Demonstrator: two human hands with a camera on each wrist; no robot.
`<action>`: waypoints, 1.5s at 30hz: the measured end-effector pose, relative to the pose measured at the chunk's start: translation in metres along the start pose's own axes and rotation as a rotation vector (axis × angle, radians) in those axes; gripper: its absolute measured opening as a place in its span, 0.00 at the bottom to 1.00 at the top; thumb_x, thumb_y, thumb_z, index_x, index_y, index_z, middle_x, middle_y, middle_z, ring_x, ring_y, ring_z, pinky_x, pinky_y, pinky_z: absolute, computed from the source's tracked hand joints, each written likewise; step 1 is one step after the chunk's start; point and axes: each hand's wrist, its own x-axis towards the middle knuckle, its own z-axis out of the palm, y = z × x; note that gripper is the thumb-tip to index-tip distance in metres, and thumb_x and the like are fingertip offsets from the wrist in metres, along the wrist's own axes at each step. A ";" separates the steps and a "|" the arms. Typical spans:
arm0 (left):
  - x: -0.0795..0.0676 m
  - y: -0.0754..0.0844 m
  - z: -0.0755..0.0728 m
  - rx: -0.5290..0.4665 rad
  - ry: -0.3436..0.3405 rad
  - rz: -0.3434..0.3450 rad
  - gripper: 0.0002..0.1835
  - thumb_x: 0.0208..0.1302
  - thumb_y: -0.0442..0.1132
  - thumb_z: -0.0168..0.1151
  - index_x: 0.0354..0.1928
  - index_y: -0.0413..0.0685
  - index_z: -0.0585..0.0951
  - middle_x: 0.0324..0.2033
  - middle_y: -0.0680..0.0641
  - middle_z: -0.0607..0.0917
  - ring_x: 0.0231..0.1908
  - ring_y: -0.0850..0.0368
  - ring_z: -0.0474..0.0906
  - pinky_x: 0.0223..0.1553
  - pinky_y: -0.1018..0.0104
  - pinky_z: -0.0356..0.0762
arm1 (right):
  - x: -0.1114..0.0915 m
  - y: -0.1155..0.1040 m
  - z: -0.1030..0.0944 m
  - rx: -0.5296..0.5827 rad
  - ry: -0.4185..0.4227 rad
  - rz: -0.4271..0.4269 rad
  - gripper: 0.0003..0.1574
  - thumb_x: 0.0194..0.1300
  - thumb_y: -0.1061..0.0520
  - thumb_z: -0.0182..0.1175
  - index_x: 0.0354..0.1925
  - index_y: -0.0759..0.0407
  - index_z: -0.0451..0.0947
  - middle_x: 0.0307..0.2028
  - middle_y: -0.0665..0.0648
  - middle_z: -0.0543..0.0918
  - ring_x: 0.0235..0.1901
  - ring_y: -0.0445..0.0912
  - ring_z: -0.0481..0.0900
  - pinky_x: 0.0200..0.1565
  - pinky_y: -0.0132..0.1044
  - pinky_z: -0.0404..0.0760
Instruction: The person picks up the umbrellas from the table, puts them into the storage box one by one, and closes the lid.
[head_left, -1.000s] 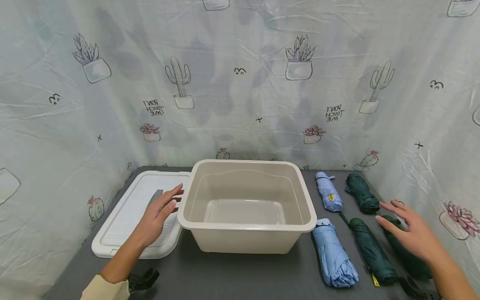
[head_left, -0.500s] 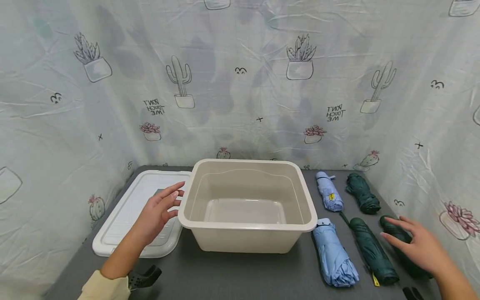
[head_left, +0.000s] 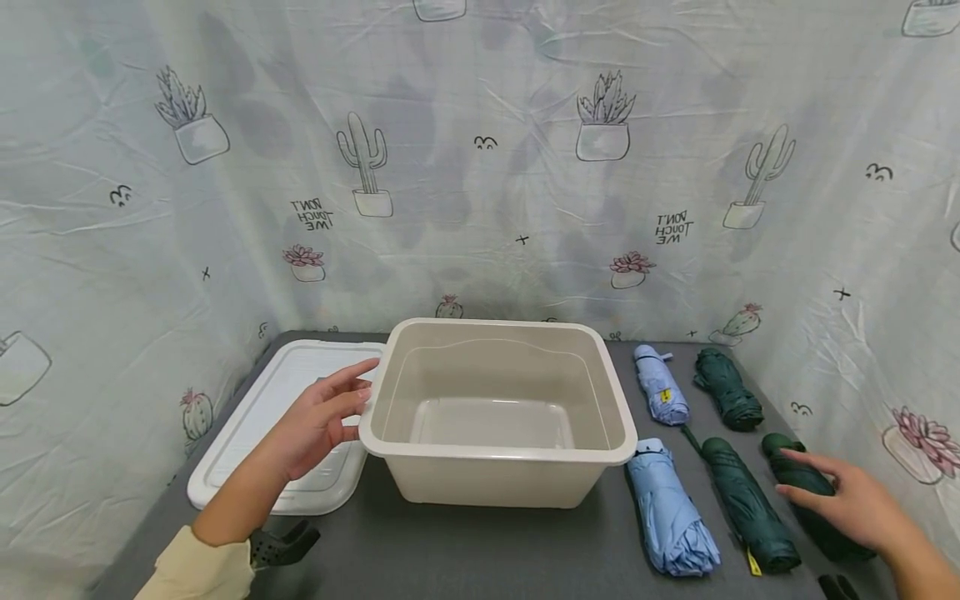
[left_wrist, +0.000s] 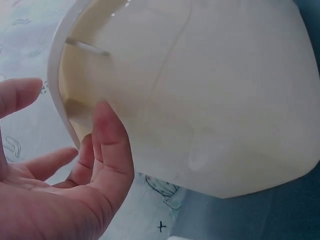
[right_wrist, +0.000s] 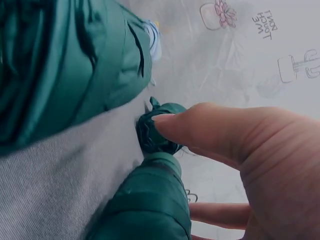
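A beige plastic storage box (head_left: 495, 455) stands upright in the middle of the table, its inside bare. My left hand (head_left: 311, 429) is at its left rim, fingers loosely bent and fingertips right by the edge. The left wrist view shows the fingers (left_wrist: 112, 155) in front of the box's side wall (left_wrist: 225, 100), not curled round it. On the right, my right hand (head_left: 851, 504) is over a rolled-up dark green umbrella (head_left: 828, 537), thumb on its near side and fingers on the far side. In the right wrist view the thumb reaches out straight above that umbrella (right_wrist: 150, 205).
A white lid (head_left: 281, 387) lies flat left of the box. Right of it lie two light blue folded umbrellas, one near (head_left: 667, 508) and one far (head_left: 660, 387). Two more green umbrellas, one near (head_left: 750, 504) and one far (head_left: 727, 387), lie beside them. A patterned curtain (head_left: 480, 208) encloses the table.
My left hand has moved slightly right, up to the box's rim. My right hand has come down and nearer, from by the far green umbrella to over the right front one.
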 end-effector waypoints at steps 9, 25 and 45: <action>0.001 0.009 0.002 0.008 -0.005 -0.029 0.37 0.77 0.37 0.55 0.81 0.41 0.52 0.52 0.47 0.77 0.46 0.60 0.85 0.48 0.60 0.88 | 0.000 0.007 -0.001 0.005 -0.111 0.024 0.45 0.66 0.39 0.67 0.65 0.72 0.73 0.59 0.88 0.71 0.56 0.84 0.70 0.45 0.70 0.78; 0.005 0.011 0.000 0.021 0.010 -0.040 0.40 0.72 0.33 0.61 0.80 0.39 0.55 0.56 0.42 0.72 0.48 0.57 0.85 0.47 0.59 0.89 | 0.006 0.026 0.001 0.043 -0.280 0.070 0.49 0.60 0.44 0.73 0.67 0.71 0.70 0.60 0.91 0.67 0.57 0.85 0.69 0.49 0.74 0.75; 0.006 0.011 -0.003 0.035 -0.009 -0.009 0.39 0.71 0.32 0.62 0.79 0.35 0.57 0.56 0.43 0.76 0.49 0.56 0.86 0.48 0.59 0.89 | 0.010 0.032 -0.002 0.031 -0.284 -0.014 0.42 0.57 0.49 0.75 0.64 0.68 0.77 0.59 0.87 0.72 0.57 0.81 0.72 0.50 0.71 0.77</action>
